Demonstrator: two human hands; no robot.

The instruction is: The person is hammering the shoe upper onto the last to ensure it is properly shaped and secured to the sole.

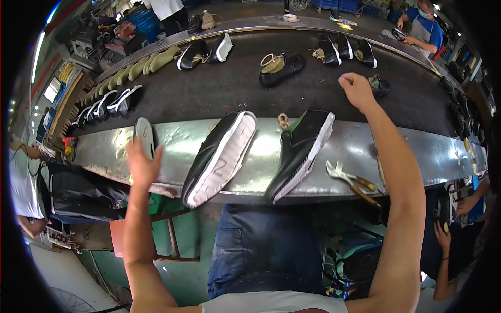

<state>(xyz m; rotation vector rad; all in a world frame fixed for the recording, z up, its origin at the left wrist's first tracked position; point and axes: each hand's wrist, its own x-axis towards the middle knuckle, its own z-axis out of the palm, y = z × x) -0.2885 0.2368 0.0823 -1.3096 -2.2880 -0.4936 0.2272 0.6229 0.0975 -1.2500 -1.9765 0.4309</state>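
Note:
My left hand [143,163] is by a grey shoe sole piece [144,130] at the left of the metal ledge, fingers stretched over its near end and thumb apart. Whether it touches the piece is unclear. My right hand [357,89] is raised over the dark belt with its fingers curled closed; what they hold, if anything, is hidden. Just beyond it lies a dark shoe [382,87], partly covered by the hand. In front of me a black shoe [222,156] leans with its white sole showing. Beside it another black shoe [300,151] rests on its side, toe toward me.
Pincers [350,179] lie on the metal ledge [261,180] to the right. Across the dark belt [209,94] stand a black shoe with a cord loop [281,68], more black shoes [326,49] and green shoe lasts [138,68]. Co-workers are at both sides and the far right.

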